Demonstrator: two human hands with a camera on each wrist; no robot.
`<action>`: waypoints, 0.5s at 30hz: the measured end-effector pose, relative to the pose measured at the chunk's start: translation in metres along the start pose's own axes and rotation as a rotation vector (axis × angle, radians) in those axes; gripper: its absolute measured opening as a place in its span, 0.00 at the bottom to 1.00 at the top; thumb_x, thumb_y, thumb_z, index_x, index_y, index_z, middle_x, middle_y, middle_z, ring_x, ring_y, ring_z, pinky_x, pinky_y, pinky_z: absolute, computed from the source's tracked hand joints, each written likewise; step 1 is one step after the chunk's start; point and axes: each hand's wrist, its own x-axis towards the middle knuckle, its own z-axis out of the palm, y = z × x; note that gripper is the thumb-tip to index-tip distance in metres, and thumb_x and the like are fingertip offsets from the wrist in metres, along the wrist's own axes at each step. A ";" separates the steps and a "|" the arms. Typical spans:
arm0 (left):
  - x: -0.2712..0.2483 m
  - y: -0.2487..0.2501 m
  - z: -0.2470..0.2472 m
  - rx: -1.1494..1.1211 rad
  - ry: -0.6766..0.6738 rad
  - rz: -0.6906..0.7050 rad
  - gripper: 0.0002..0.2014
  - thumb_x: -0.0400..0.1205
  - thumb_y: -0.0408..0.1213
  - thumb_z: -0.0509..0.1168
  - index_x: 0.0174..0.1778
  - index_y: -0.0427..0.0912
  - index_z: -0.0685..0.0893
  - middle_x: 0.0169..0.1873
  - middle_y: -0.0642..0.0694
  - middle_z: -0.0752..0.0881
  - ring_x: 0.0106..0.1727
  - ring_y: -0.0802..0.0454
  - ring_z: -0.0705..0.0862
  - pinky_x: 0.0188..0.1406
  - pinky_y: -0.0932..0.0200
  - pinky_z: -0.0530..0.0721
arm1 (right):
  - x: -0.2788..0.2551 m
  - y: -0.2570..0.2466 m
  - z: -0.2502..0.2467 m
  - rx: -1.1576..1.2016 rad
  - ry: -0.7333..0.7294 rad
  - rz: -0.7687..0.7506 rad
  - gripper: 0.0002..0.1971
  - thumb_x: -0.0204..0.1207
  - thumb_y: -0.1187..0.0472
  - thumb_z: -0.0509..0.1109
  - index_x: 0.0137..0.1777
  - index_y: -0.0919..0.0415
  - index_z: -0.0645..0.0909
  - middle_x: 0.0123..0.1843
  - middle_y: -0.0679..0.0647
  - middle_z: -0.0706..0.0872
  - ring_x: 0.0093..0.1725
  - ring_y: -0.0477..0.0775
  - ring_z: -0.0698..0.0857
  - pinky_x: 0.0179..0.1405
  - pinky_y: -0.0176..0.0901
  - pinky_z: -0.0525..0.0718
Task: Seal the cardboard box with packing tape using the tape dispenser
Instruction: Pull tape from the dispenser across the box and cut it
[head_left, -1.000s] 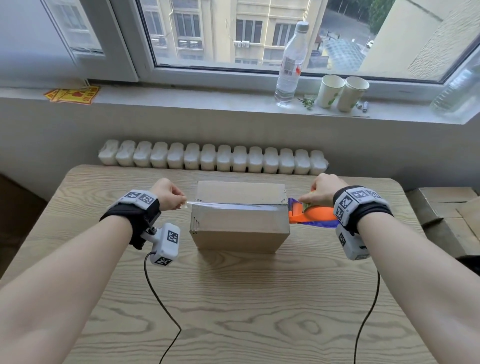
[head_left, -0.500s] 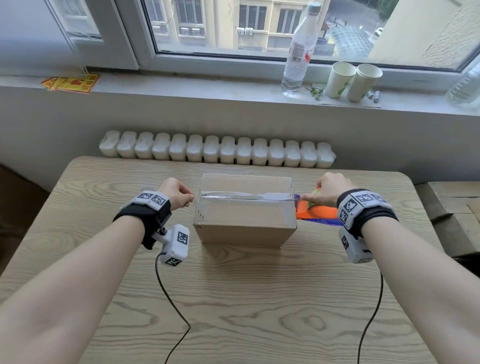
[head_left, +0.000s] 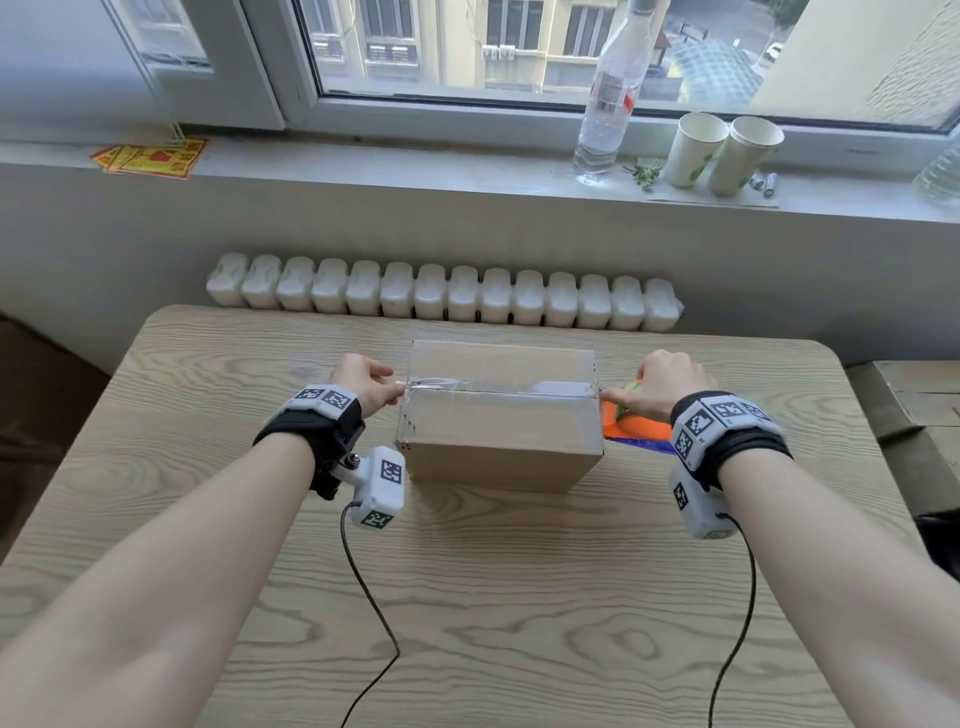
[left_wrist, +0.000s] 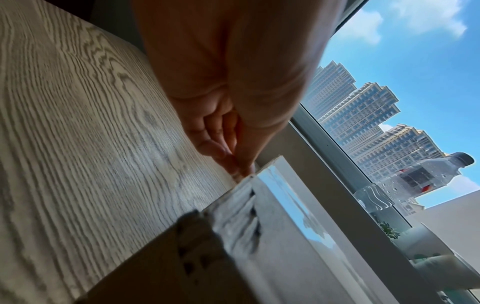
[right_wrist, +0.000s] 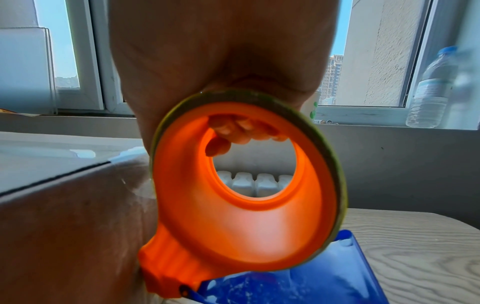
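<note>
A brown cardboard box (head_left: 498, 436) stands mid-table. A clear strip of tape (head_left: 498, 387) runs left to right along its top seam. My left hand (head_left: 392, 387) pinches the tape's free end at the box's left top edge; the left wrist view shows the fingertips (left_wrist: 241, 166) pressed together beside the box corner (left_wrist: 233, 205). My right hand (head_left: 623, 397) grips the orange tape dispenser (head_left: 631, 427) at the box's right edge. In the right wrist view the fingers (right_wrist: 233, 131) curl through the dispenser ring (right_wrist: 233, 216), above its blue guard (right_wrist: 311, 283).
The wooden table (head_left: 467, 623) carries two wrist-camera cables (head_left: 363, 582). Behind it stand a white radiator (head_left: 441, 299) and a windowsill with a water bottle (head_left: 605, 114), two paper cups (head_left: 722, 153) and yellow leaflets (head_left: 150, 156). Cardboard boxes (head_left: 914, 405) lie at the right.
The taut tape, held just above the box a second ago, has come down onto the box top. Both hands have lowered slightly and kept their grips.
</note>
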 end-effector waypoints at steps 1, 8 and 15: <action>0.001 0.000 0.001 -0.005 0.012 -0.002 0.19 0.75 0.31 0.71 0.61 0.28 0.81 0.38 0.37 0.86 0.38 0.46 0.86 0.58 0.47 0.85 | 0.000 -0.001 0.000 -0.005 0.003 0.000 0.27 0.65 0.35 0.70 0.35 0.63 0.80 0.41 0.62 0.86 0.41 0.64 0.82 0.37 0.46 0.77; 0.000 0.006 0.010 -0.020 0.099 0.007 0.13 0.75 0.33 0.72 0.54 0.34 0.85 0.49 0.33 0.90 0.47 0.40 0.90 0.58 0.44 0.86 | -0.001 -0.001 0.003 -0.016 0.023 0.009 0.25 0.65 0.37 0.70 0.37 0.63 0.80 0.43 0.63 0.87 0.43 0.65 0.84 0.40 0.47 0.79; -0.015 0.015 0.007 0.170 0.160 0.063 0.17 0.73 0.41 0.74 0.54 0.37 0.84 0.50 0.39 0.90 0.52 0.42 0.87 0.56 0.50 0.84 | -0.005 0.005 0.005 -0.022 0.043 0.022 0.26 0.67 0.36 0.69 0.37 0.63 0.78 0.44 0.63 0.87 0.44 0.65 0.84 0.37 0.46 0.76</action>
